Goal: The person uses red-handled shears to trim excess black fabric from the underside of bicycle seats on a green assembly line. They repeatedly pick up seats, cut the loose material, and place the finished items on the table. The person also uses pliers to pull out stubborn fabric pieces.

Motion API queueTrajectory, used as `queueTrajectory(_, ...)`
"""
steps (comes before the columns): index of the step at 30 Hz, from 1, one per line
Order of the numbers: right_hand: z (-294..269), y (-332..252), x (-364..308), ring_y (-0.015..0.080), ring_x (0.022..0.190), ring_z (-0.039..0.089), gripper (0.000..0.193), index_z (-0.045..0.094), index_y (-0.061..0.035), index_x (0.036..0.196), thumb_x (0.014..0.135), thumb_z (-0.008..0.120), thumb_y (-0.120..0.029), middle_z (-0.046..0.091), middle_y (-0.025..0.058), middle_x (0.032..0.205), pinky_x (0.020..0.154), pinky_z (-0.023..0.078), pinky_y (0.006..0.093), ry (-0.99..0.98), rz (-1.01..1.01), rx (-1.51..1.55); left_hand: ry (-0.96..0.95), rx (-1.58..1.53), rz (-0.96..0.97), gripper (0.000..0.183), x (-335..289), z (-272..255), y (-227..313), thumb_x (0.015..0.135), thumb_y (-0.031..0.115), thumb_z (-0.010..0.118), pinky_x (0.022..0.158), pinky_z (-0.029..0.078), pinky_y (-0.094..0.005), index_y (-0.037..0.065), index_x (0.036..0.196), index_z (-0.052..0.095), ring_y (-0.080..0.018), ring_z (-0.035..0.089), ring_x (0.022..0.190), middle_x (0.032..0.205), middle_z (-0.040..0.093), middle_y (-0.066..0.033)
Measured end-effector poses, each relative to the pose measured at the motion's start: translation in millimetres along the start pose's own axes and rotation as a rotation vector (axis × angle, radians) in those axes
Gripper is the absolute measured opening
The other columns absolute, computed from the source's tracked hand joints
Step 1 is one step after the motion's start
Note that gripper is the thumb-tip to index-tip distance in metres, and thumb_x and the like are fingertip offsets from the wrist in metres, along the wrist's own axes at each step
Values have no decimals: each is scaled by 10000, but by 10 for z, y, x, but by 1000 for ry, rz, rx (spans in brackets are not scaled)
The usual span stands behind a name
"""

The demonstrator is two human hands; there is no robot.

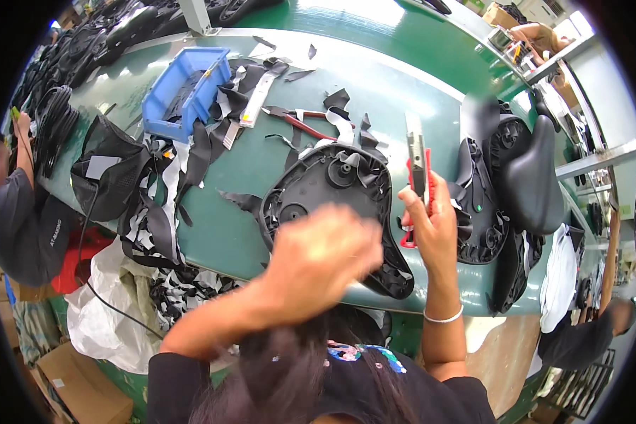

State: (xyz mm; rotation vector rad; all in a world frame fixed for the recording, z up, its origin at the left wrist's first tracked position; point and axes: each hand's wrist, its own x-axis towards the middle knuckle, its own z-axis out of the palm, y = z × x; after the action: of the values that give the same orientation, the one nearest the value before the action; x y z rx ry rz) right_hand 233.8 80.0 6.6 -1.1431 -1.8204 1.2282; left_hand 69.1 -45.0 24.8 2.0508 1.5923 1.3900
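A bicycle saddle (321, 198) lies upside down on the green table in front of me, its black plastic underside up and strips of dark covering at its rim. My left hand (321, 254) is over its lower part, blurred by motion, so its fingers cannot be read. To the right of the saddle, my right hand (431, 215) is closed round a red and silver utility knife (418, 169), held upright. Red-handled pliers (307, 121) rest beyond the saddle, among scraps of black material (338, 99).
A blue bin (184, 92) stands at the far left with black offcuts around it. More saddles (526, 177) are piled at the right. A black bag-like bin (106, 159) sits at the left edge, above a white sack (113, 297). Other people (28, 219) work nearby.
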Motion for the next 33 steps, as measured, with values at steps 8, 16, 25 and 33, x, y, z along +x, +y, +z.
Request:
queueTrajectory(8,-337,-216,-224,188,529,574,488,479,-123,1351,882,613,-150,643,97,770,507,449,298,-55,-419,-588,-18,-116,-395,260,405,177,-656,891,216,593,739,436,-355,-14,771,593,-274,532,803,845,497,-116)
queueTrajectory(16,-224,-235,-577,245,418,486,568,451,-209,1385,852,643,-247,480,51,560,407,363,380,-257,-363,-953,712,-1634,-306,239,323,-141,-1152,962,216,506,663,400,-270,67,776,523,-119,492,710,775,513,-21)
queueTrajectory(25,-57,-36,-308,420,869,617,310,498,22,1139,877,609,-100,606,238,1034,735,499,423,-131,-177,-446,-177,-20,-695,321,18,-212,-1113,892,310,625,671,464,-257,-9,902,660,-109,575,715,807,643,-41)
queueTrajectory(33,-646,203,-506,79,621,495,307,550,-24,1101,872,673,-188,543,31,816,544,411,242,567,13,-109,337,-694,-840,387,811,-514,-1508,936,349,548,617,452,-247,-25,996,629,-89,570,687,875,646,-42)
